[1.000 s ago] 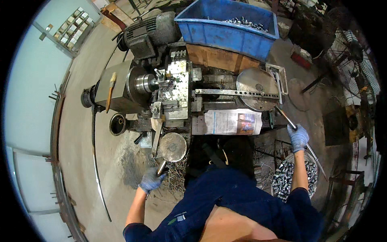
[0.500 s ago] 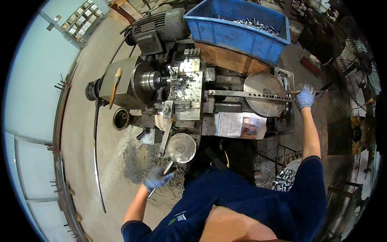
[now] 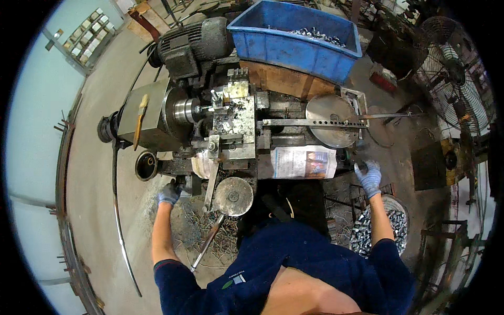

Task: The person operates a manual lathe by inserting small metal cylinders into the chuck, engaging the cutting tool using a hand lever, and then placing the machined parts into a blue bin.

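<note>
My left hand (image 3: pixel 169 194), in a grey-blue work glove, is closed at a small black handle on the front left of the lathe; its fingertips are partly hidden. My gloved right hand (image 3: pixel 369 178) is empty, thumb and fingers apart, beside the machine's right end. Between the hands is a round metal disc (image 3: pixel 233 197) with a long metal lever (image 3: pixel 209 242) sloping down from it. A larger disc (image 3: pixel 331 118) lies under a perforated bar (image 3: pixel 294 123). At left is the lathe's chuck (image 3: pixel 187 111), facing the chip-covered tool slide (image 3: pixel 234 123).
A blue bin (image 3: pixel 294 50) of small metal parts stands behind the machine. A basket (image 3: pixel 401 210) of similar parts sits below my right arm. A brush (image 3: pixel 140 123) rests on the headstock, and newspaper (image 3: pixel 302 162) on the bed. A caged fan (image 3: pixel 454 79) stands far right.
My left hand has let go of the long lever and moved up to the black handle. My right hand has released the bar at the large disc and come down toward me.
</note>
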Available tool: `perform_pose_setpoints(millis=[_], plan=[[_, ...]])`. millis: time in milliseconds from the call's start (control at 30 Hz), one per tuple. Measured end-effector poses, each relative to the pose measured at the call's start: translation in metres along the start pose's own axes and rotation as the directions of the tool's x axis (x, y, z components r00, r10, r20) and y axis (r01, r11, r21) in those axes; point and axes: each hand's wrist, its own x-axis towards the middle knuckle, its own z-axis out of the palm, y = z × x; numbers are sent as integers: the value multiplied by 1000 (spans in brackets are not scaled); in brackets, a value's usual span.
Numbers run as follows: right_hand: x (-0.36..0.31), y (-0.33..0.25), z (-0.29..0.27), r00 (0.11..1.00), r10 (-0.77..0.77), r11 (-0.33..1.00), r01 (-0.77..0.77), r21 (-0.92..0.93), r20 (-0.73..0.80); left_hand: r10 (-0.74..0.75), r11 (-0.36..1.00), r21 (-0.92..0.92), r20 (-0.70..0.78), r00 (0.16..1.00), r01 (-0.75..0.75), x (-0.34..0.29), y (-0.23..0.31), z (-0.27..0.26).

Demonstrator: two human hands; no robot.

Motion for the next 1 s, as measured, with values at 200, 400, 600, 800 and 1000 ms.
perform_pose_setpoints(millis=[200,400,600,800,1000], plan=[[1,-19,-7,997,0,994,-9,110,83,-526,809,-412,-190,829,419,8,7,102],[41,-49,-70,997,-66,974,71,217,-27,-138,989,-59,-2,990,138,8,10,25],[117,-186,-116,917,-358,753,395,526,-177,-102,976,-192,-5,995,99,-18,11,4],[140,-386,-105,505,-822,362,820,443,-263,-229,844,-533,-449,864,-53,-85,-96,-94],[142,-492,-92,287,-879,345,934,91,381,-530,833,-465,-517,672,300,-185,-162,-132]])
